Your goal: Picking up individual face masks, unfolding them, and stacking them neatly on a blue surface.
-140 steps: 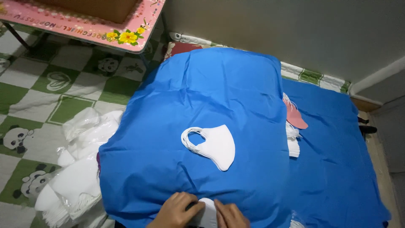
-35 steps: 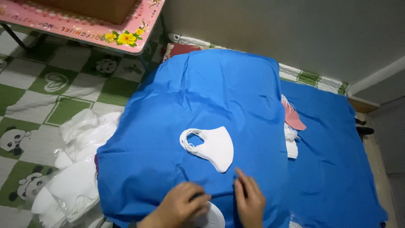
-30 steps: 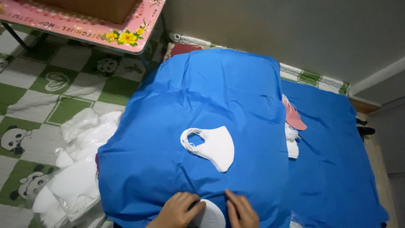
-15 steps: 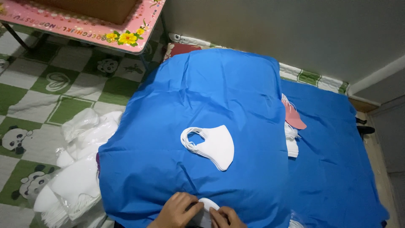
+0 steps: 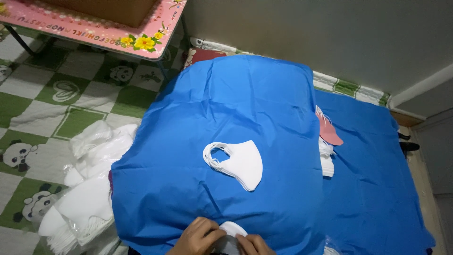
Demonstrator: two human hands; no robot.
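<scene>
**Both hands pinch one white mask at the near edge**

Left hand (image 5: 196,236) and right hand (image 5: 255,244) each grip the white mask (image 5: 232,230), holding it flat on the blue cloth (image 5: 264,108). The mask stack (image 5: 238,163) lies just beyond the grip, within reach.

bare blue cloth (image 5: 245,104) around mask stack (image 5: 238,163)
</scene>
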